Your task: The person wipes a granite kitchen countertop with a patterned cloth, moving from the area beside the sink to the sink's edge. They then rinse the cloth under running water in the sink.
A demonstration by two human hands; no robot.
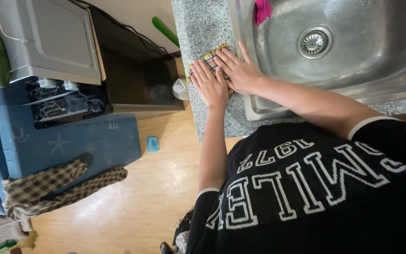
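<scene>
Both hands flat, fingers extended, gripping nothing: left hand (211, 85) and right hand (239, 71) press on checked cloth (207, 59), lying on speckled counter (198, 28) just left of steel sink (353, 61)

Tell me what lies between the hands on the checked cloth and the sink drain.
In the head view, only the sink rim and bare wet steel basin lie between the hands, left and right, on the checked cloth and the drain.

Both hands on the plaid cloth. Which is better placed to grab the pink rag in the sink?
Probably the right hand: it lies on the plaid cloth's sink side, nearer the pink rag; the left hand sits farther from the sink.
</scene>
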